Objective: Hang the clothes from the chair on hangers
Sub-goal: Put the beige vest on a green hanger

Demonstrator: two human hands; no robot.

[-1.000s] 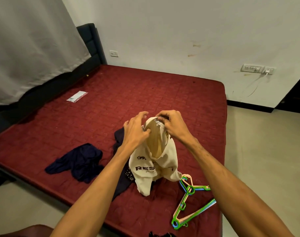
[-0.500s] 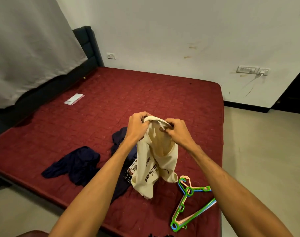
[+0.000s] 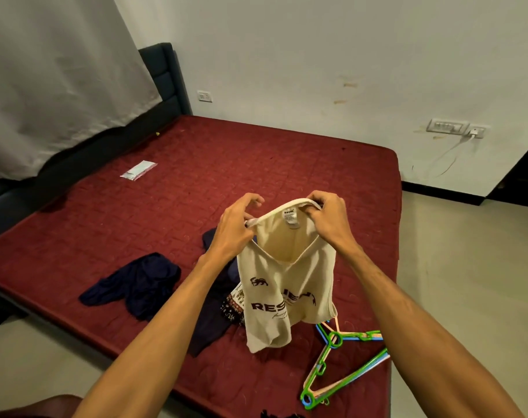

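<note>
Head cam is looking forward and down over the bed (image 3: 287, 164). It's sitting close above the bed's near edge.

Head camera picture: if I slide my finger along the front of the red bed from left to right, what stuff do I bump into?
dark blue clothes → cream T-shirt → coloured hangers

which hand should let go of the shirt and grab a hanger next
Right, probably. The hangers lie on the bed on the right hand's side of the cream t-shirt. The left hand would have to cross over the shirt, and it can hold the collar alone.
</note>
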